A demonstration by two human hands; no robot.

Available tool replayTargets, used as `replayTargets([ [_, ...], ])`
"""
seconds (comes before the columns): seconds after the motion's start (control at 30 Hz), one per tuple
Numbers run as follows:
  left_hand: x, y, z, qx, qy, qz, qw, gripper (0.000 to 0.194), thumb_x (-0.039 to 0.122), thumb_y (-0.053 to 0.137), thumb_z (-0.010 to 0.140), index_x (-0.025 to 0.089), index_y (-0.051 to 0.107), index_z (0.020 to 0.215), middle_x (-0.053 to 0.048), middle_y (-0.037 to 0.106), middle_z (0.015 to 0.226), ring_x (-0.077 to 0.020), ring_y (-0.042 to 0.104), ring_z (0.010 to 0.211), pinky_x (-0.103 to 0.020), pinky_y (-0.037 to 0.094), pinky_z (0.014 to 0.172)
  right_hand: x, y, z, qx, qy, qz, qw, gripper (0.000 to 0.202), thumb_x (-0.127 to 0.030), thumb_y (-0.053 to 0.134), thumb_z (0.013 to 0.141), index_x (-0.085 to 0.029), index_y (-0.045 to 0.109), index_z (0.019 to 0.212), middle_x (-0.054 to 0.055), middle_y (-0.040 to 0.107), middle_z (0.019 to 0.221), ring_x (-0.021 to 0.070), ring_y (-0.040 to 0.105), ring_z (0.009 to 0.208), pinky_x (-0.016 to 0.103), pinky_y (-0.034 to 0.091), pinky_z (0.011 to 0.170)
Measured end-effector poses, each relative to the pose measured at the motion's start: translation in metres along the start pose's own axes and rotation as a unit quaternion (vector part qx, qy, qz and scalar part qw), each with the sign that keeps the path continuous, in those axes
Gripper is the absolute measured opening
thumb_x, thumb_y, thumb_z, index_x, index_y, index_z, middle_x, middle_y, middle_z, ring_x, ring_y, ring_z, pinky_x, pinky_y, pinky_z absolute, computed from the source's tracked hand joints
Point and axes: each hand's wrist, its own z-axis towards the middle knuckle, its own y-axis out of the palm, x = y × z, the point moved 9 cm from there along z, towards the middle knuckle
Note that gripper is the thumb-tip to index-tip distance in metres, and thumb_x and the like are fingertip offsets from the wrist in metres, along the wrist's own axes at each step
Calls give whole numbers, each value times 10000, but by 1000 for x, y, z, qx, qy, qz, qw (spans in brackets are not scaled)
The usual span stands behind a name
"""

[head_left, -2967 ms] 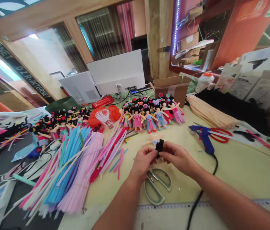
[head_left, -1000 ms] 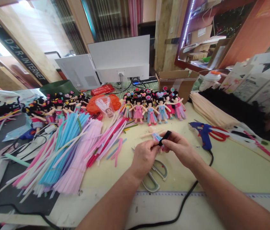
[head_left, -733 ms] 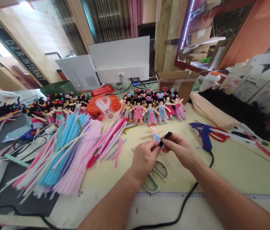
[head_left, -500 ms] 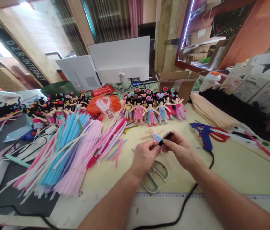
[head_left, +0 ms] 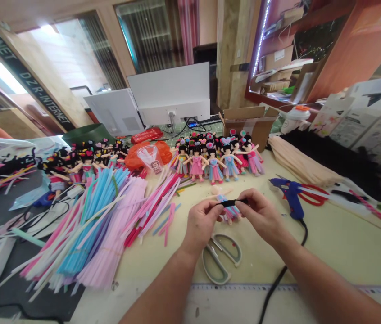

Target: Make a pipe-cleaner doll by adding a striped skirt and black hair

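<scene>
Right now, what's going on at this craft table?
A person holds a short black fuzzy strip stretched between the left hand and right hand, just above an unfinished little doll lying on the yellow table. Grey scissors lie below the hands, and a blue glue gun lies to the right. Rows of finished dolls and piles of coloured pipe cleaners sit behind and to the left.

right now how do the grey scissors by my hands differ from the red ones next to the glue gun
The grey scissors lie near the table's front edge, just below the hands; the red scissors lie farther right, behind the blue glue gun. The grey pair shows whole; the red pair is partly hidden by the gun. Both lie flat on the table, unheld.
</scene>
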Motion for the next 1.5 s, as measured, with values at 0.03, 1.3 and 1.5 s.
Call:
replayTargets([
  [0.03, -1, -1, 1, 1, -4, -13, 1000, 125, 270, 630, 720, 158, 673, 689, -20, 667, 637, -125, 575, 556, -254, 474, 597, -5, 0, -2, 3, -21, -26, 999, 154, -328, 653, 766, -206, 559, 769, -31, 511, 650, 107, 477, 552, 237, 392, 501],
  [1.3, 18, -2, -4, -16, 107, 173, 979, 226, 318, 541, 808, 187, 516, 625, 39, 482, 579, -116, 436, 578, -237, 352, 571, -5, 44, -15, -142, -80, -194, 967, 219, -253, 552, 847, -197, 609, 643, 9, 552, 679, 144, 521, 655, 261, 389, 608],
  [1.5, 24, -7, -7, 38, 141, 197, 970, 206, 298, 561, 798, 190, 530, 626, 28, 512, 594, -123, 458, 607, -247, 355, 607, -1, 43, -15, -133, -39, -171, 975, 295, -316, 560, 826, -191, 521, 562, -19, 490, 587, 123, 451, 585, 251, 343, 561],
])
